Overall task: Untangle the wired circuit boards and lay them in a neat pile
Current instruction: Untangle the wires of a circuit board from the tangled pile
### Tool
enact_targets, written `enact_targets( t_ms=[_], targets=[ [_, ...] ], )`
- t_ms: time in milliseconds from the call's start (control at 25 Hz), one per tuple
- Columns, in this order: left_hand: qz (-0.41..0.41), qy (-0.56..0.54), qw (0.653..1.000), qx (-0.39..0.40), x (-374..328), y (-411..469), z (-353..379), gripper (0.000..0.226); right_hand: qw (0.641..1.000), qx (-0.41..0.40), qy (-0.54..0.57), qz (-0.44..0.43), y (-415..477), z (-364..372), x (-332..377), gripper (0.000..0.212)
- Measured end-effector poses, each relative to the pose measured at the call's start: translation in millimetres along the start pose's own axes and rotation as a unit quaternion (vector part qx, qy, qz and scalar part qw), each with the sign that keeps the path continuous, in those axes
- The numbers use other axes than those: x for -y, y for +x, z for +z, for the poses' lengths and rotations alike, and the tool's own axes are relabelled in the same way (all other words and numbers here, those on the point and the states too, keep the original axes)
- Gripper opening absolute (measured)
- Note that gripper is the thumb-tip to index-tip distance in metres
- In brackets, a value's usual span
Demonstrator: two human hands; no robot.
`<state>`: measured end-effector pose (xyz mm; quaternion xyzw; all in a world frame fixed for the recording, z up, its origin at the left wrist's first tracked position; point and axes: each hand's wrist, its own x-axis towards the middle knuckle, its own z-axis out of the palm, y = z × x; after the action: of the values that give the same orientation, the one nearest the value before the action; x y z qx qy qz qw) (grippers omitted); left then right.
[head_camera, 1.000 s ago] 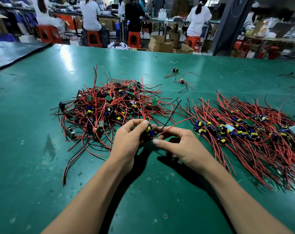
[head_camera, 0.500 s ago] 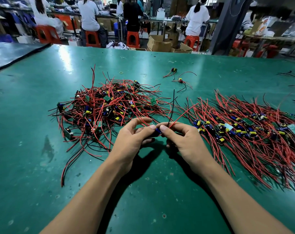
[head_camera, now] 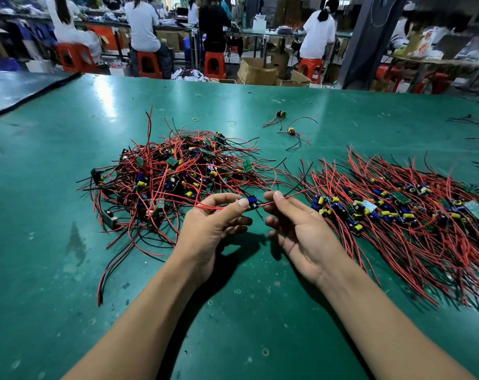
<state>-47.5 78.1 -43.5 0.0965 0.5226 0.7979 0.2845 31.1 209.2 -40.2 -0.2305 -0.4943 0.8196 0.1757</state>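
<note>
The small wired circuit board with a blue cylindrical capacitor (head_camera: 252,202) is held above the green table mat (head_camera: 232,311), in the gap between the two hands. The left hand (head_camera: 213,226) pinches the board's left end between thumb and forefinger, with the thumb tip against the blue capacitor. Its remaining fingers are curled beneath; whether they touch the board cannot be determined. A thin red lead (head_camera: 213,207) runs left from the board across the left fingers. The right hand (head_camera: 301,231), palm turned upward, lies just right of the board and does not touch it. Its thumb and forefinger pinch a second red lead (head_camera: 295,193), which runs from the board rightward. Its other fingers are loosely curled and hold nothing. A short black lead (head_camera: 258,213) hangs below the board between the hands. The tangled heap of red and black wires and boards (head_camera: 172,176) lies on the mat beyond the left hand, near its knuckles. The ordered pile of boards with red wires fanned in parallel (head_camera: 410,215) lies just beside the right hand, on its right. A single loose wired board (head_camera: 281,114) lies well apart at the far side of the mat. Seated people on orange plastic stools (head_camera: 215,64) occupy the background.
</note>
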Motion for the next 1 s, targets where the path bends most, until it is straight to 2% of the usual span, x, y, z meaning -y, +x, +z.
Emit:
enact_targets(
  t_ms=[120,280,400,520,680,760,880,1000],
  targets=[
    [0.013,-0.013,1.000,-0.011,0.9,-0.3,1.3,0.018,0.999,0.012,0.011,0.034,-1.5,2.8,-1.5,0.016],
    [0.033,-0.002,0.999,-0.003,2.7,-1.1,3.5,0.026,0.998,0.046,-0.018,0.035,-4.0,4.1,-3.5,0.009],
    [0.049,0.026,0.997,0.057,5.4,-1.8,1.1,0.030,0.998,0.044,0.004,0.036,-2.3,0.7,1.2,0.008],
    [0.004,0.022,0.992,0.125,5.9,-3.2,1.4,0.041,0.995,0.060,0.051,0.055,-0.9,-9.8,15.2,0.012],
    [-0.067,-0.013,0.991,0.114,-0.3,-0.2,2.3,0.014,0.977,0.178,-0.106,0.053,-5.2,-21.9,29.0,0.010],
    [-0.074,0.037,0.989,0.126,-0.3,-1.4,3.7,0.026,0.963,0.207,-0.164,0.057,-5.3,-24.3,29.0,0.017],
    [-0.063,0.061,0.983,0.163,2.1,-5.2,5.4,0.017,0.958,0.203,-0.197,0.050,-4.8,-24.9,25.6,0.020],
    [-0.054,0.068,0.983,0.162,4.0,-4.0,2.8,0.012,0.963,0.185,-0.189,0.042,-4.5,-23.4,22.7,0.015]
  ],
)
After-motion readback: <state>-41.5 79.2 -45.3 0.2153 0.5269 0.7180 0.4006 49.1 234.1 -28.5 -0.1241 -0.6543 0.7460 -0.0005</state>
